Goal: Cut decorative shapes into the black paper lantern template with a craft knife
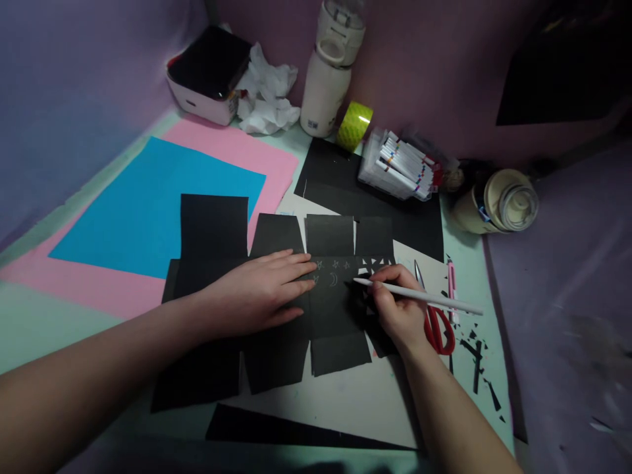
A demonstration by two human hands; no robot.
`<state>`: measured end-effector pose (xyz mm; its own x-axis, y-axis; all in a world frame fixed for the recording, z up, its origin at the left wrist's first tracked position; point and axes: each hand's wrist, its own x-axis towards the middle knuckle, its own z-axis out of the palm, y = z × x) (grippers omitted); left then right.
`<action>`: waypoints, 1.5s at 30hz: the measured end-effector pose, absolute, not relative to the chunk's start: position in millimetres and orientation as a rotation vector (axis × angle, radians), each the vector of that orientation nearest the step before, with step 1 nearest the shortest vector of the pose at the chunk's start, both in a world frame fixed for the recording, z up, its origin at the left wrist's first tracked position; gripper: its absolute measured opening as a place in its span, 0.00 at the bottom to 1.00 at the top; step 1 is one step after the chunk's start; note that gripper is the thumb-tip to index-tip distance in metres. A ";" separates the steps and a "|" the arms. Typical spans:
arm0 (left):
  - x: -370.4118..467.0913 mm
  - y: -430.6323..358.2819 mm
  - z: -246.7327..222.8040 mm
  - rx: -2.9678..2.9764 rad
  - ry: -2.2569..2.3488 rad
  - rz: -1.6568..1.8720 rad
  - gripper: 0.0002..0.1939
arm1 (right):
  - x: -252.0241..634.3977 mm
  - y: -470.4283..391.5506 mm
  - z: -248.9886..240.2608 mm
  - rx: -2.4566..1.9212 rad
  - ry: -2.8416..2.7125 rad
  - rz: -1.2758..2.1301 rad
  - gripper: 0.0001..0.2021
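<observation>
A black cardstock box cutout [338,313] with several flaps lies flat in front of me. Outlines of stars and a crescent moon are drawn in pale lines on one panel, and small cut-out shapes show on the panel to its right. My left hand [269,289] rests flat on the cardstock, fingers stretched out, beside the drawn stars. Pinched in my right hand [399,306] is a white pencil-like pen [419,293], its tip at the panel right of the moon. Red-handled scissors [439,331] lie partly hidden behind my right hand.
Blue paper [162,204] lies over pink paper [257,145] at left. Along the back are a black-topped white box [210,72], crumpled tissues [269,92], a bottle [326,85], yellow tape [354,126] and a marker case [402,168]. Black scraps [477,365] lie right, near a pink cutter [452,286].
</observation>
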<state>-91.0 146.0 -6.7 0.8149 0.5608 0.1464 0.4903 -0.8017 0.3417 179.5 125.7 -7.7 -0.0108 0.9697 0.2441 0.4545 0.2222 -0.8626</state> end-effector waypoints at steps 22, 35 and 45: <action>-88.9 145.1 -5.1 2.700 0.864 0.273 0.21 | 178.2 120.3 -11.6 -1.542 -1.641 0.736 0.04; -88.5 145.6 -6.7 2.700 0.857 0.277 0.21 | 178.1 120.0 -13.1 -1.563 -1.683 0.725 0.05; -88.8 145.8 -6.8 2.723 0.853 0.281 0.21 | 176.5 120.5 -14.7 -1.579 -1.661 0.763 0.04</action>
